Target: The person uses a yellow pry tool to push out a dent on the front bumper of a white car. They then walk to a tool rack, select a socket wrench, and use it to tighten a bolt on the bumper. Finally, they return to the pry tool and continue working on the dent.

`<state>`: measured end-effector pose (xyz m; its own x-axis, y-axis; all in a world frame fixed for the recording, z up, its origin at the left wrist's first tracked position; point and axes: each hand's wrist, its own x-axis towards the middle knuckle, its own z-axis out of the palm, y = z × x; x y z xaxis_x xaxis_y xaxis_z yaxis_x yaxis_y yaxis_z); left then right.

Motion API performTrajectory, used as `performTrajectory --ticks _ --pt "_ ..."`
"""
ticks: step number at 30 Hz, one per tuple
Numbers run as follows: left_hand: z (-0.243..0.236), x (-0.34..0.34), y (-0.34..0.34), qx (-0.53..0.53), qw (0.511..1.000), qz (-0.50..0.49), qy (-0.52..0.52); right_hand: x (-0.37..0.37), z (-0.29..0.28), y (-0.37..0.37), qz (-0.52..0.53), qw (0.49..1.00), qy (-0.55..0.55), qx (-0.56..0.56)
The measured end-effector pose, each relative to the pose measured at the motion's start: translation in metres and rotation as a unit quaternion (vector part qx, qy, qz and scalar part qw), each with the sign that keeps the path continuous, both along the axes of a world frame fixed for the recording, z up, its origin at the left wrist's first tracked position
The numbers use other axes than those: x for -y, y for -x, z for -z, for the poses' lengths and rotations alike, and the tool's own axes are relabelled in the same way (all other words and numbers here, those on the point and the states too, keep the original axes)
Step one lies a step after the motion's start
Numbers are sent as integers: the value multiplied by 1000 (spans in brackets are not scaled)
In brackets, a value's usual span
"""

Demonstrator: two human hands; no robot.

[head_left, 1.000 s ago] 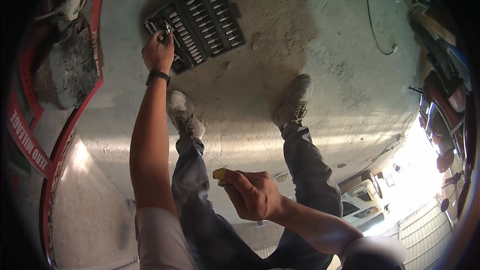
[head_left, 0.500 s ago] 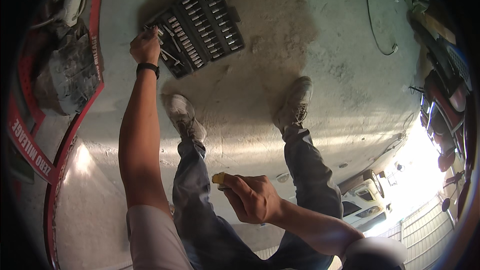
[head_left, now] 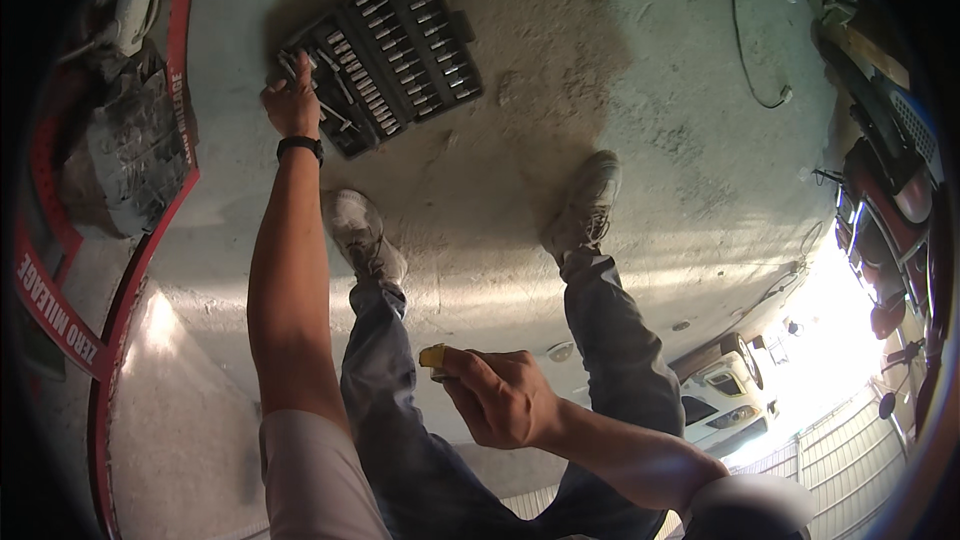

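Observation:
A dark open case (head_left: 405,50) of silver sockets and bits lies on the floor ahead of me, angled. My left hand (head_left: 292,100) is at its left end, among the tools, index finger stretched forward and other fingers bent; what it holds, if anything, is too small to make out. My right hand (head_left: 505,390) is closed on a small yellow object (head_left: 432,358) above my legs, well short of the case. My two shoes (head_left: 358,230) stand below the case, feet apart.
At the left is a red-bordered stand (head_left: 185,50) carrying a dark bundle (head_left: 135,155) and a pale device. A cable (head_left: 745,60) lies at upper right. Motorbike parts (head_left: 900,190) line the right edge; a white car (head_left: 730,390) shows near a bright opening.
My left hand has moved leftward along the case to its left end, its wrist lifting slightly over the last half second. My right hand has barely moved and still grips the yellow object.

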<state>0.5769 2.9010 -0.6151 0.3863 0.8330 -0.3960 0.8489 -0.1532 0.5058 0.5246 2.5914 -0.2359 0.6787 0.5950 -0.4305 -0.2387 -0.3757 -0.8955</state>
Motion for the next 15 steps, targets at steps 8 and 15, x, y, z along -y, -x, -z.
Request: performTrajectory --ticks 8,15 --pt "-8 -16 0 -44 996 13 78 -4 4 -2 9 1000 1 11" --pt "-1 -34 -2 -30 967 -73 242 -4 4 1 -3 1000 5 12"
